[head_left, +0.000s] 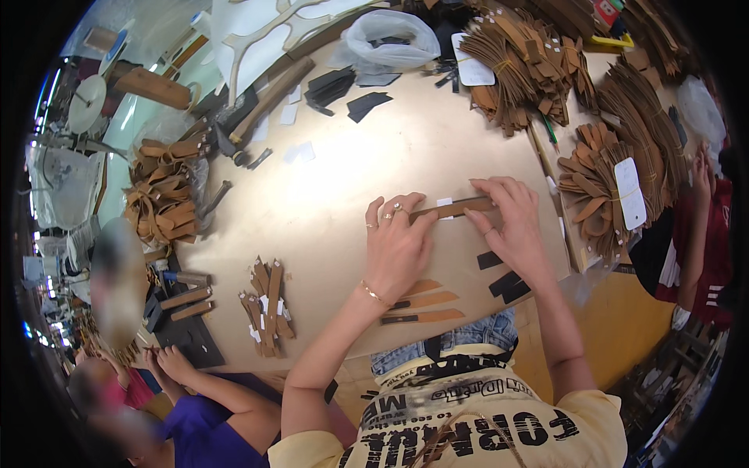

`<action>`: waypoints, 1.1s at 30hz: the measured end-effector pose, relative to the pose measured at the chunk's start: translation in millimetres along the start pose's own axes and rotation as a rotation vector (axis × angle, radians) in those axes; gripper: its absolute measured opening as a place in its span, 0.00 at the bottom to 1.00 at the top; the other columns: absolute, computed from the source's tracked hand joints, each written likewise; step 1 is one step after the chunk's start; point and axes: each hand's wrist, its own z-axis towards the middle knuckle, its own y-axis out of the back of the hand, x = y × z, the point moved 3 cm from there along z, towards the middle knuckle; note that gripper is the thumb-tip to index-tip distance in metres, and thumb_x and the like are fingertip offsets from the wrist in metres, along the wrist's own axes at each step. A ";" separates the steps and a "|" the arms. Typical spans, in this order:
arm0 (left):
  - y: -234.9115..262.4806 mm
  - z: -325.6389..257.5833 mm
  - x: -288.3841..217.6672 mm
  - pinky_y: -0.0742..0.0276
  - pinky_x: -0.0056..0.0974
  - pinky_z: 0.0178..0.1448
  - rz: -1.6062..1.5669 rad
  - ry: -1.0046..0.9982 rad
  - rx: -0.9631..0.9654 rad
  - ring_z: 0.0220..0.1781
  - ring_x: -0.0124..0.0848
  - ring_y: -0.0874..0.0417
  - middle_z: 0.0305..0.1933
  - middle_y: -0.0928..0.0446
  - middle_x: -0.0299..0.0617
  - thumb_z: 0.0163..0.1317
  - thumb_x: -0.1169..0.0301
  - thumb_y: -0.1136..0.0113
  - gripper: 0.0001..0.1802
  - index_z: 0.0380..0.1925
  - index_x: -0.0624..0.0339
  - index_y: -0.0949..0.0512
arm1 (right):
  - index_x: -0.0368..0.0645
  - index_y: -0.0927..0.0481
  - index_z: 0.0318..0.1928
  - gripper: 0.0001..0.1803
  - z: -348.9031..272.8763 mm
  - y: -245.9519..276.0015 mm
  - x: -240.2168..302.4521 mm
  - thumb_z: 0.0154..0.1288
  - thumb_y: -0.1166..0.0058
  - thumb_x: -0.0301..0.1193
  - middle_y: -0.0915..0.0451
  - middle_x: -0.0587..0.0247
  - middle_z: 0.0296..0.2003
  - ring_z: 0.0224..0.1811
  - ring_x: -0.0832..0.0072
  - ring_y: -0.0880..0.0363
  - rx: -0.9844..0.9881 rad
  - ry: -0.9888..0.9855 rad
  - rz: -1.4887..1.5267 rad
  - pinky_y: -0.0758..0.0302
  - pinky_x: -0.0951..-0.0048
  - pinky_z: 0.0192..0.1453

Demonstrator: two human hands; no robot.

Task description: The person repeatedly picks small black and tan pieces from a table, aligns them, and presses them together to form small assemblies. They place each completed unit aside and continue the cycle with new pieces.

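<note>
A short brown leather strip [460, 207] lies crosswise on the worktable in front of me, with a small white piece [445, 202] showing at its edges. My left hand [399, 242] pinches the strip's left end, its thumb on the near edge; rings and a bracelet show on this hand. At the other end, the thumb and fingers of my right hand [509, 226] close on the strip. Between my forearms, several tapered brown leather strips [429, 300] lie near the table edge. Black rectangular pieces [511, 285] rest beside my right wrist.
Brown straps with white tabs [267, 308] are heaped left. Banded strap bundles [511, 66] crowd the far right; another strap pile [162, 195] sits far left, near a wooden-handled hammer [269, 109]. A plastic bag [392, 37] stands at the back. A co-worker's hands [165, 363] are lower left.
</note>
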 end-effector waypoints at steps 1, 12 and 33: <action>-0.5 2.5 -0.3 0.42 0.53 0.71 -0.005 0.013 -0.007 0.59 0.41 0.23 0.56 0.24 0.43 0.53 0.75 0.35 0.15 0.43 0.53 0.17 | 0.44 0.20 0.53 0.18 0.4 -1.8 0.1 0.62 0.38 0.28 0.21 0.60 0.44 0.51 0.64 0.26 0.027 -0.012 0.014 0.36 0.62 0.61; 0.7 20.4 -0.4 0.38 0.47 0.63 -0.153 0.033 0.229 0.51 0.34 0.21 0.42 0.18 0.40 0.57 0.69 0.34 0.08 0.38 0.53 0.16 | 0.43 0.19 0.49 0.15 -5.2 1.4 23.0 0.60 0.37 0.26 0.24 0.59 0.42 0.51 0.60 0.28 0.102 0.185 0.059 0.34 0.61 0.59; 136.4 -170.1 80.9 0.24 0.39 0.48 0.488 0.823 -0.359 0.42 0.37 0.18 0.42 0.18 0.45 0.60 0.71 0.31 0.14 0.46 0.62 0.16 | 0.44 0.18 0.48 0.14 -1.7 2.9 28.0 0.62 0.37 0.30 0.21 0.59 0.44 0.50 0.61 0.25 0.083 0.136 0.050 0.32 0.62 0.58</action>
